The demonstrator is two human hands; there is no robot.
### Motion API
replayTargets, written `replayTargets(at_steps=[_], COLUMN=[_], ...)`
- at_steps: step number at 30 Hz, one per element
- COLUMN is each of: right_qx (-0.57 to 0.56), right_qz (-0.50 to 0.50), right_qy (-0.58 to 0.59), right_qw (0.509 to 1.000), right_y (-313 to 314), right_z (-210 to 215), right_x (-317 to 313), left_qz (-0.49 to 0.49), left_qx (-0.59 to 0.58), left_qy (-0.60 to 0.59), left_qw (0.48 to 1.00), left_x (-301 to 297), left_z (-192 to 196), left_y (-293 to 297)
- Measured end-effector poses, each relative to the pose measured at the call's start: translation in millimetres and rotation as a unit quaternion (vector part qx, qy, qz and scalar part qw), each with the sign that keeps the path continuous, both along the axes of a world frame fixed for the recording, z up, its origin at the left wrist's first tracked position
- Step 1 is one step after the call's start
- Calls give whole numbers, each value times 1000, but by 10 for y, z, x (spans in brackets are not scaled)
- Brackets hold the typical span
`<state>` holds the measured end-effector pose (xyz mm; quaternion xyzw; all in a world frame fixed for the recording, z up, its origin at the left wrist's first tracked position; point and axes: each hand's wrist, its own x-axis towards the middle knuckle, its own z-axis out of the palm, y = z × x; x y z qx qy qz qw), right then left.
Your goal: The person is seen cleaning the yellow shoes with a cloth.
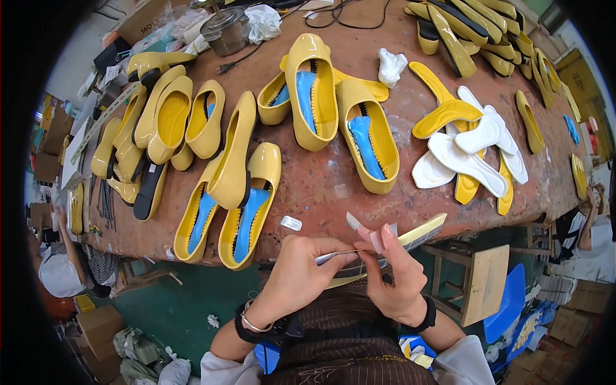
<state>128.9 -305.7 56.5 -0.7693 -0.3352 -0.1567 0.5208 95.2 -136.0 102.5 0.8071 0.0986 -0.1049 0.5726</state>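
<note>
My left hand (294,277) pinches a thin metal tool (333,256), tweezers or a small blade, whose tip points right. My right hand (393,277) holds a long yellow insole (420,232) on edge, with a small pale sticker (376,241) at the fingertips. Both hands meet just below the front edge of the brown workbench (333,186). Nearest on the bench lie yellow flat shoes with blue linings (247,215).
Several more yellow shoes (311,90) cover the bench's left and middle. White and yellow insoles (468,144) lie at the right, a metal pot (226,29) at the back. A wooden stool (481,282) and blue chair (507,301) stand below right. Another person (61,269) sits at left.
</note>
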Motion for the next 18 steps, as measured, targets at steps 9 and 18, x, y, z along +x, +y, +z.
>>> replayTargets(at_steps=[9, 18], right_qx=[-21, -46], right_qz=[-20, -19], right_qy=[-107, -132], right_qw=[994, 990], right_y=[-19, -78], right_z=[32, 21], right_x=[110, 170], left_qz=[-31, -3], left_qx=[-207, -269], left_qy=[60, 59], left_qw=[976, 961], left_x=[8, 67], left_z=[-56, -157], left_y=[74, 21])
